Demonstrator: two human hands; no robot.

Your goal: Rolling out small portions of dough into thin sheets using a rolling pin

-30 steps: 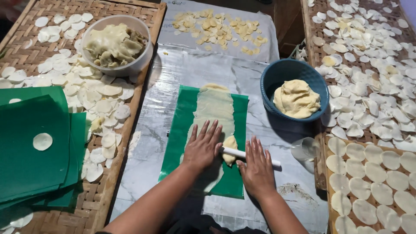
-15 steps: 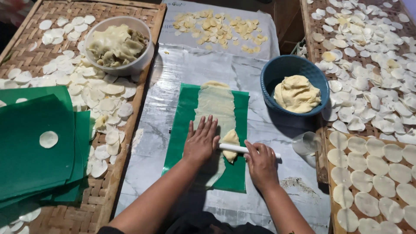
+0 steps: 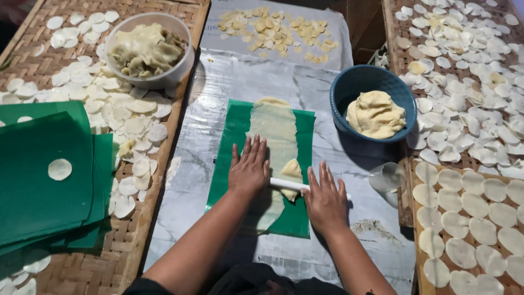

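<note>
Both hands, left hand [image 3: 248, 169] and right hand [image 3: 326, 198], press flat with fingers spread open on a white rolling pin [image 3: 288, 184] lying nine-to-three across the dough strip [image 3: 275, 131], which stretches toward twelve o'clock on the green sheet [image 3: 232, 142].

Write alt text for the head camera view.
Two flat hands, left hand and right hand, press a white rolling pin over a dough strip on a green sheet. A blue bowl of dough sits to the right; woven trays of pale discs flank both sides.

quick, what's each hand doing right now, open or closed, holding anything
Left hand: open, flat, palm pressing the thin white rolling pin.
Right hand: open, flat, palm pressing the same pin; neither hand grips it.
</note>
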